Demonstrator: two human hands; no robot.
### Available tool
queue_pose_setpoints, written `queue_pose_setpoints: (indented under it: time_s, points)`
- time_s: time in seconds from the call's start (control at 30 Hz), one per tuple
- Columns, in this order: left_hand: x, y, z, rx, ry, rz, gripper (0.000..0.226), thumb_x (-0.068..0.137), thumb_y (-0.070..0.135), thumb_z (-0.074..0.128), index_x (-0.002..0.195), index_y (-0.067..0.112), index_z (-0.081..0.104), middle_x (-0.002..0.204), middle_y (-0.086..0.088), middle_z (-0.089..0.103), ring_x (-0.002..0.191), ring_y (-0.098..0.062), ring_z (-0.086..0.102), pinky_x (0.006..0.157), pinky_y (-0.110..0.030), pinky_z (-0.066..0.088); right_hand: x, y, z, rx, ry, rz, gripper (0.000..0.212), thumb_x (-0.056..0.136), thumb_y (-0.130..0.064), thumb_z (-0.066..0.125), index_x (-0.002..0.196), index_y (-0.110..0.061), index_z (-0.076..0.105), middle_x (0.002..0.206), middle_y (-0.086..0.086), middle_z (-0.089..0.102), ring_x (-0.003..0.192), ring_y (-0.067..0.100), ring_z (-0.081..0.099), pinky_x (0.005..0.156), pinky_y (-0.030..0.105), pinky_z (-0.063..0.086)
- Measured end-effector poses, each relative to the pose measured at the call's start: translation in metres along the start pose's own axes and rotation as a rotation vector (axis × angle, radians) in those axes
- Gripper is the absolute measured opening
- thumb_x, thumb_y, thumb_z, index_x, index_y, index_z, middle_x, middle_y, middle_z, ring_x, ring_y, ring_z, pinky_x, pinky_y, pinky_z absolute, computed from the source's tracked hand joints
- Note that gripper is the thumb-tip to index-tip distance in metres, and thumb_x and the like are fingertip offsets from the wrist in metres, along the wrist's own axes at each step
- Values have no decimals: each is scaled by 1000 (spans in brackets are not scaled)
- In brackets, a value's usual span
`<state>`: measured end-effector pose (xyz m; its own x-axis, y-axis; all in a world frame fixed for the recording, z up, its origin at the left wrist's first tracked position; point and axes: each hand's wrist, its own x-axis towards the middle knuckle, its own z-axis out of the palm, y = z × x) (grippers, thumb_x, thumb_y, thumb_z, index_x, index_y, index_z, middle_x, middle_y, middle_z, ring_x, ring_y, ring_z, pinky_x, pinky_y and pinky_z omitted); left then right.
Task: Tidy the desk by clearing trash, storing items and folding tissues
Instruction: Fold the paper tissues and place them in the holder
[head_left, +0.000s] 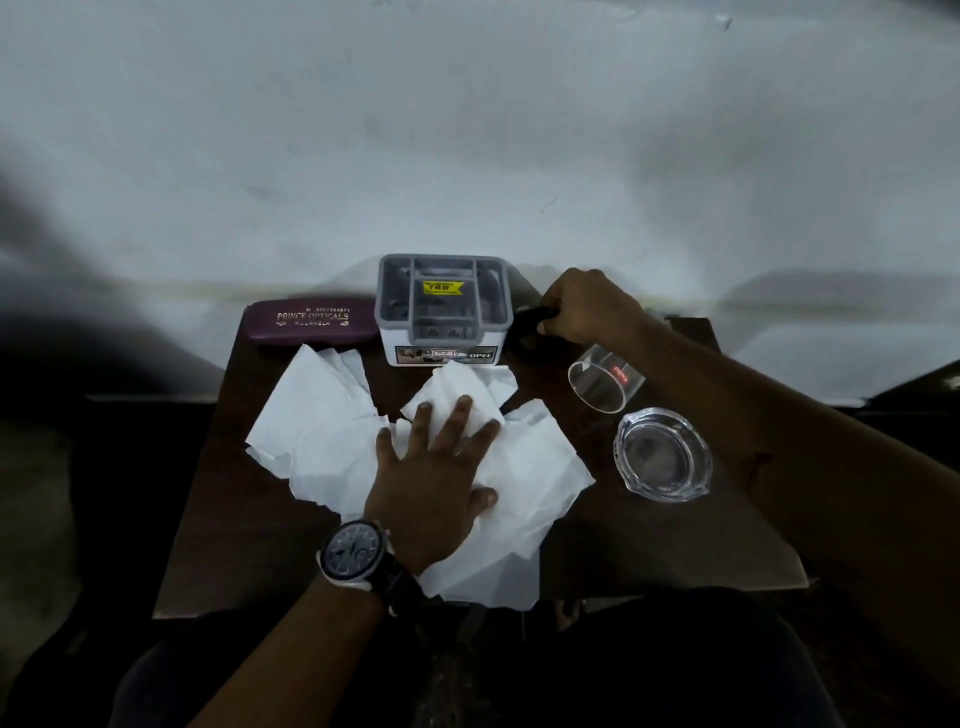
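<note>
Several white tissues (322, 431) lie crumpled and spread over the middle of the small dark table (228, 525). My left hand (441, 467), with a watch on the wrist, presses flat on them with its fingers straight. My right hand (582, 306) reaches to the far right of the table and grips a dark object (524, 325) next to the grey organiser box (441, 306). What that dark object is cannot be told.
A maroon spectacle case (311, 322) lies at the back left. A clear glass tumbler (602, 382) lies tipped on its side at the right, with a glass ashtray (662, 454) in front of it. A pale wall rises behind the table.
</note>
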<state>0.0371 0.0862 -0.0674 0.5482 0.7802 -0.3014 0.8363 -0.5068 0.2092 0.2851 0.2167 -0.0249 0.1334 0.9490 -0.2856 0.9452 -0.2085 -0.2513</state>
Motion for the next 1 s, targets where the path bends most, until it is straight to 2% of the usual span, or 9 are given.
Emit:
queue_pose_setpoints:
  time_s: [0.17, 0.3, 0.4, 0.5, 0.57, 0.7, 0.83, 0.93, 1.0]
  points:
    - [1, 3, -17, -98, -28, -6, 74, 99, 67, 36, 160, 46, 1, 173, 5, -10, 159, -36, 1, 124, -62, 14, -18, -6, -5, -173, 76, -62, 37, 90, -27, 71, 120, -5, 68, 120, 21, 64, 109, 42, 65, 89, 44, 57]
    - [-2, -9, -32, -342, 118, -51, 78, 89, 63, 43, 160, 32, 28, 168, -6, 27, 150, -32, 37, 115, -50, 40, -51, -18, -14, -303, 177, -137, 33, 98, -28, 60, 122, -6, 66, 122, 20, 59, 117, 41, 58, 90, 45, 52]
    - [-11, -21, -40, -435, 271, -114, 62, 91, 44, 60, 150, 25, 49, 150, -5, 56, 131, -29, 58, 103, -45, 51, -89, -27, -18, -47, 268, -103, 33, 98, -28, 62, 127, -14, 68, 124, 12, 65, 118, 31, 60, 92, 35, 49]
    - [-19, -30, -48, -480, 357, -189, 52, 92, 23, 68, 142, 24, 56, 134, -5, 67, 120, -30, 64, 98, -46, 54, -134, -31, -10, 297, 268, 8, 26, 93, -28, 70, 117, -19, 74, 108, 0, 74, 103, 15, 68, 81, 17, 43]
    - [-26, -37, -52, -524, 378, -247, 52, 88, 24, 70, 139, 25, 58, 128, -3, 71, 119, -30, 66, 98, -48, 55, -159, -27, 6, 428, 169, 65, 30, 90, -30, 75, 117, -18, 73, 108, -2, 73, 100, 8, 66, 83, 14, 42]
    - [-43, -46, -55, -482, 315, -260, 48, 88, 24, 74, 134, 25, 61, 124, 2, 71, 120, -24, 64, 100, -46, 53, -183, -14, 42, 317, 46, 25, 47, 88, -31, 78, 130, -13, 67, 125, 5, 70, 111, 14, 64, 87, 13, 37]
    - [-54, -39, -58, -372, 244, -255, 47, 89, 27, 73, 135, 27, 61, 128, 3, 69, 123, -25, 61, 103, -44, 49, -172, -12, 51, 283, -13, -109, 66, 85, -28, 82, 143, -14, 55, 136, 4, 62, 124, 22, 59, 101, 28, 43]
    - [-54, -30, -64, -358, 219, -219, 47, 89, 29, 74, 134, 27, 61, 129, 3, 68, 123, -23, 62, 104, -44, 49, -156, -15, 55, 221, -41, -186, 80, 82, -25, 84, 150, -13, 44, 137, 6, 62, 122, 21, 57, 104, 31, 43]
    - [-51, -27, -67, -349, 195, -210, 47, 89, 31, 74, 134, 26, 61, 130, 3, 67, 123, -23, 61, 105, -46, 49, -151, -17, 59, 198, -47, -202, 85, 80, -26, 86, 151, -13, 42, 133, 6, 64, 113, 16, 58, 98, 28, 43]
